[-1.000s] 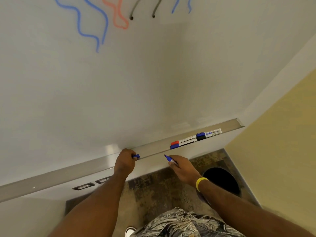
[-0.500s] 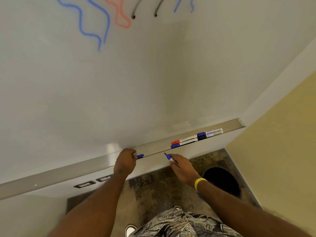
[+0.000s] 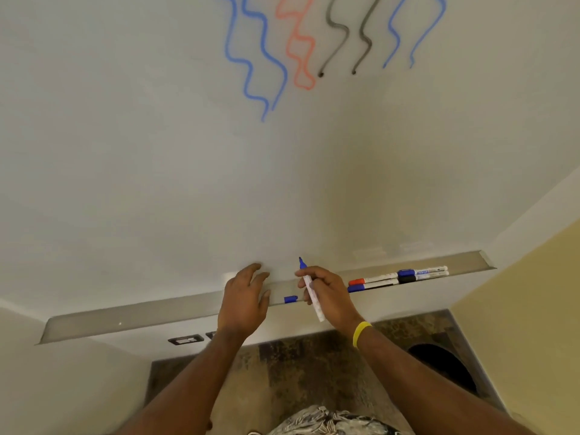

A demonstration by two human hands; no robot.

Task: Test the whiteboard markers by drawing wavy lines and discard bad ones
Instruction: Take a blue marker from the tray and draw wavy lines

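The fingers of my right hand [image 3: 329, 293] grip an uncapped blue marker [image 3: 310, 290], tip up near the whiteboard [image 3: 157, 167]. My left hand [image 3: 243, 299] is spread and holds nothing at the tray [image 3: 141, 315] edge. A blue cap [image 3: 290, 299] lies in the tray between my hands. Four capped markers [image 3: 398, 277] lie farther right, labels unreadable. A dark bin [image 3: 445, 368] stands on the floor below right.

The tray [image 3: 125, 318] runs along the foot of the board [image 3: 157, 167]. On it a cap [image 3: 290, 299] lies between the left hand [image 3: 243, 304] and the right hand [image 3: 329, 296], which holds a marker [image 3: 309, 287] tip up. Farther right on the tray lie the other markers [image 3: 398, 279] — the bin [image 3: 445, 365] stands on the floor below them. Lines [image 3: 301, 42] sit high on the board.
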